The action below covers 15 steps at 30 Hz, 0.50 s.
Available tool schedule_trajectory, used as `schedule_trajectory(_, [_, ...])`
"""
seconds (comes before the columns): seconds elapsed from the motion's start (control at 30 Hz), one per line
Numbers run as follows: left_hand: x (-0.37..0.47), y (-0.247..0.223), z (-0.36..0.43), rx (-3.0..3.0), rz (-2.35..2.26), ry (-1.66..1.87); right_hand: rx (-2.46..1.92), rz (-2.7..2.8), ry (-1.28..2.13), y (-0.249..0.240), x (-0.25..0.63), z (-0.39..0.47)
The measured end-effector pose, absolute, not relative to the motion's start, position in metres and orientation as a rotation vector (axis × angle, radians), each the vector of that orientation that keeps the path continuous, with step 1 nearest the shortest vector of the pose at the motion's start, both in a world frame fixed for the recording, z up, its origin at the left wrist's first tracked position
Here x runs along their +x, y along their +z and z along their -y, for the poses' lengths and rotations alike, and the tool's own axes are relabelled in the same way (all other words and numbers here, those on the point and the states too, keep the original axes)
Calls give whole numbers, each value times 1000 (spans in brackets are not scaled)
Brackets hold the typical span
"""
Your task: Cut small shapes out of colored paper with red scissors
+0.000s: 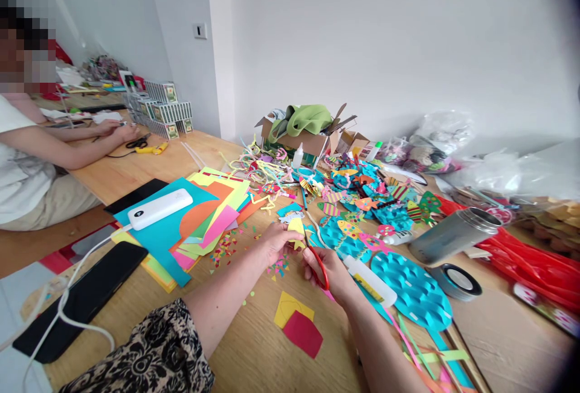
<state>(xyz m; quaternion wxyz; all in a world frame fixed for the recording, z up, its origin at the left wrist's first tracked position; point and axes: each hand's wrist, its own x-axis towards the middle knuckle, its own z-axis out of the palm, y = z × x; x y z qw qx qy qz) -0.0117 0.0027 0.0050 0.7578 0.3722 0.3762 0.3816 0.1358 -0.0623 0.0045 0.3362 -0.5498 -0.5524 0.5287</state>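
My left hand (277, 241) pinches a small yellow paper piece (296, 228) over the middle of the wooden table. My right hand (327, 269) is closed round the red handles of a pair of scissors (322, 267), whose blades point up at the right edge of that paper. Below the hands, a dark red paper piece (304, 334) overlaps a yellow square (290, 308) with a curved line drawn on it. Tiny coloured paper scraps (226, 248) lie scattered to the left of my left hand.
Coloured sheets with a white power bank (161, 207) and a black phone (81, 302) lie left. Decorated paper fish (348, 229), a glue bottle (372, 282), a metal flask (455, 235) and tape (457, 281) are right. A person (27, 157) sits far left.
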Motion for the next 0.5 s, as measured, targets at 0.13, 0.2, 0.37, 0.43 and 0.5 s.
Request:
schedule_trajectory(0.13, [-12,5,-4,812,-833,823,-1434,1433,1385,6,135,63])
schedule_trajectory(0.2, [-13,6,-4,816,-836,813,-1431,1430,1391,6,135,62])
schedule_trajectory(0.37, [-14,7,-3,811,-829,805,-1437,1440,1383,7,135,62])
schedule_trajectory(0.43, [-14,7,-3,810,-822,802,-1439,1438,1382,7,135,62])
schedule_trajectory(0.5, [-14,7,-3,815,-808,808,-1443,1431,1385,8,135,62])
